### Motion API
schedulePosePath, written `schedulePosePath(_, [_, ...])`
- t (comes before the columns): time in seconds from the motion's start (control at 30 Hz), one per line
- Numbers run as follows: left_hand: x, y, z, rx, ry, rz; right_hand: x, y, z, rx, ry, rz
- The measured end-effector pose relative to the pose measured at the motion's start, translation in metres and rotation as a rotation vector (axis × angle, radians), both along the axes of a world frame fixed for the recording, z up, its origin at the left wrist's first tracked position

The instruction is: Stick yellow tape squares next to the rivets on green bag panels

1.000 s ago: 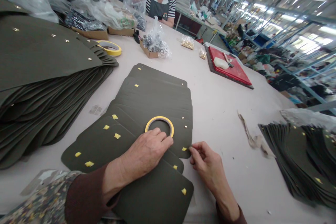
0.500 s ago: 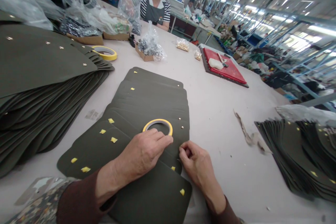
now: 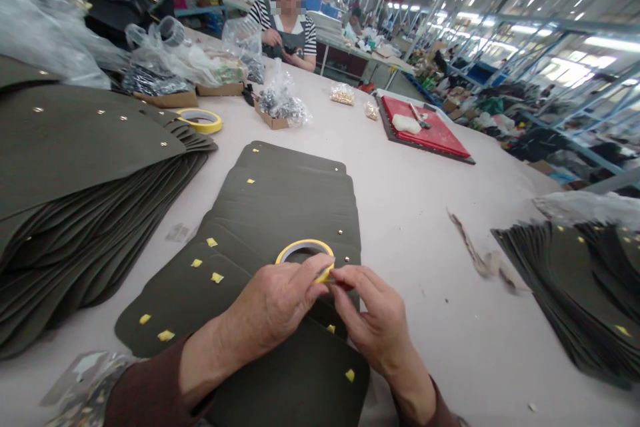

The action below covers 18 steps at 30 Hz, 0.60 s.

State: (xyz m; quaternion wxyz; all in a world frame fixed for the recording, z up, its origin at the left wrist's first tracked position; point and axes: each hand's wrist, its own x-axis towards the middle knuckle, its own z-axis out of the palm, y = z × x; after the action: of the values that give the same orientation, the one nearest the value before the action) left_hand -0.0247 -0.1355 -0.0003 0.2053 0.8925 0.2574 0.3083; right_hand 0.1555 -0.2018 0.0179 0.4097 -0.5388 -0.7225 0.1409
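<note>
My left hand (image 3: pixel 277 300) grips a roll of yellow tape (image 3: pixel 304 242) tilted above dark green sheet pieces (image 3: pixel 287 203). My right hand (image 3: pixel 377 320) is closed, its thumb and forefinger pinching at the roll's right side, where the tape's edge is; the exact bit between the fingertips is mostly hidden. The green pieces lie overlapped in a fan on the table. Small yellow tape bits (image 3: pixel 217 277) stick to their left and lower parts, and small metal studs (image 3: pixel 347 259) show along the right edge.
A thick stack of green pieces (image 3: pixel 90 167) stands at left, with a second tape roll (image 3: pixel 201 121) by it. Another stack (image 3: pixel 575 280) fans out at right. Farther back are a red board (image 3: pixel 425 130), bagged metal parts (image 3: pixel 342 93) and a seated person (image 3: pixel 287 33).
My right hand has moved up and left from the pieces' edge to the tape roll. The roll stays in my left hand. The view has shifted slightly.
</note>
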Motion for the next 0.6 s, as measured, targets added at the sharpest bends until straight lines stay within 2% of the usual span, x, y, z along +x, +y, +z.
schedulePosePath(0.13, [0.002, -0.002, 0.002, 0.01, 0.033, -0.023, -0.005, 0.006, -0.008, 0.123, -0.111, -0.008])
schedulePosePath(0.23, [0.002, -0.002, 0.005, -0.051, 0.075, -0.039, -0.005, 0.007, -0.013, 0.212, -0.178, -0.061])
schedulePosePath(0.33, [0.003, 0.0, 0.008, -0.088, 0.121, -0.029, -0.007, 0.006, -0.013, 0.224, -0.178, -0.099])
schedulePosePath(0.43, [0.006, 0.004, 0.01, -0.035, 0.114, -0.021, -0.009, 0.006, -0.01, 0.06, 0.0, -0.174])
schedulePosePath(0.53, [0.012, 0.005, 0.008, 0.06, 0.051, 0.009, -0.01, 0.009, -0.008, -0.281, 0.361, -0.252])
schedulePosePath(0.6, [0.016, 0.003, 0.005, 0.103, -0.011, 0.017, -0.006, 0.014, -0.011, -0.451, 0.556, -0.282])
